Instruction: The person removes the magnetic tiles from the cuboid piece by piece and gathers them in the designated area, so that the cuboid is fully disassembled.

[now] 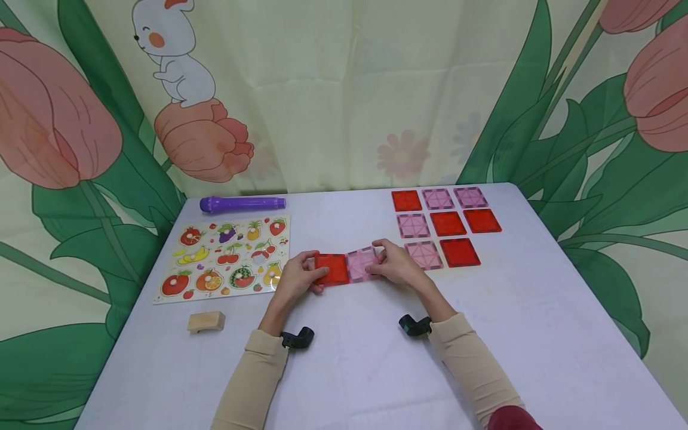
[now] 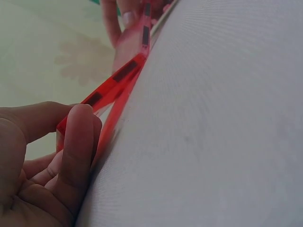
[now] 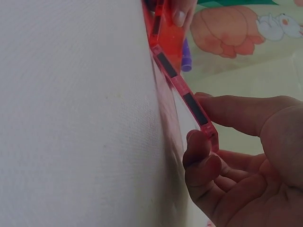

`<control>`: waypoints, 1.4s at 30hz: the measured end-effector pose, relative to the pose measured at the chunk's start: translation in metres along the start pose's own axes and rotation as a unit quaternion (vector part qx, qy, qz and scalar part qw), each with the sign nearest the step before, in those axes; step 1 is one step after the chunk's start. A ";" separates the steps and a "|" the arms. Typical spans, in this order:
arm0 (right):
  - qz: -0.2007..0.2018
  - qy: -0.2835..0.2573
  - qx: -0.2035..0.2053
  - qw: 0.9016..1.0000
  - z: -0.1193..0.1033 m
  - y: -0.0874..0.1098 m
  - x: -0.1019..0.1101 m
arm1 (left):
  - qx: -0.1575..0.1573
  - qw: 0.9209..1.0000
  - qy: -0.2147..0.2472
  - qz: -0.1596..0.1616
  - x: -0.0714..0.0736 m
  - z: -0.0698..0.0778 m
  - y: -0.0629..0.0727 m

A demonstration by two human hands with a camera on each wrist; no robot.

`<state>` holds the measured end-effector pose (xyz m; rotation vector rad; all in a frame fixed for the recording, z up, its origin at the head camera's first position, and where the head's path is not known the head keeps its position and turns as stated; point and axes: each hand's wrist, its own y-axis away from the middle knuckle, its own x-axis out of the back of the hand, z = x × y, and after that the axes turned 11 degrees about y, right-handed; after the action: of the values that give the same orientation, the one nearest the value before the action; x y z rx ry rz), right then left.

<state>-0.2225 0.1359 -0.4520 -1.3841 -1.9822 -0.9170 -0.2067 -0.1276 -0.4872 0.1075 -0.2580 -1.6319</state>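
My left hand (image 1: 294,276) pinches the outer edge of a translucent red square magnetic tile (image 1: 331,270) between thumb and fingers. A pink square magnetic tile (image 1: 359,266) is pinched the same way at its right edge by my right hand (image 1: 398,263). In the head view the two tiles sit edge to edge at the middle of the table. The left wrist view has the red tile (image 2: 110,85) slanting, its outer edge lifted off the tabletop. From the right wrist, the pink tile (image 3: 180,84) also tilts, lowest where it meets the red one. Dark magnets show along both rims.
Right of the hands, several red tiles (image 1: 459,252) and pink tiles (image 1: 424,255) lie in rows. On the left is a fruit picture board (image 1: 206,272), a purple microphone-shaped stick (image 1: 242,205) behind it and a wooden block (image 1: 206,321) in front. A printed curtain (image 1: 344,107) hangs behind the table.
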 end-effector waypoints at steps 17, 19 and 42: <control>-0.004 0.004 -0.002 1.000 0.002 -0.001 -0.001 | 0.006 1.000 0.003 0.003 0.000 -0.001 -0.001; -0.003 0.001 -0.001 1.000 0.002 -0.002 -0.001 | 0.008 1.000 0.004 0.003 0.000 -0.002 -0.001; -0.009 -0.014 0.002 1.000 0.001 0.000 0.001 | 0.019 1.000 0.002 0.012 0.002 0.000 -0.001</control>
<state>-0.2225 0.1376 -0.4517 -1.3853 -2.0190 -0.9053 -0.2072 -0.1293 -0.4876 0.1361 -0.2872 -1.6036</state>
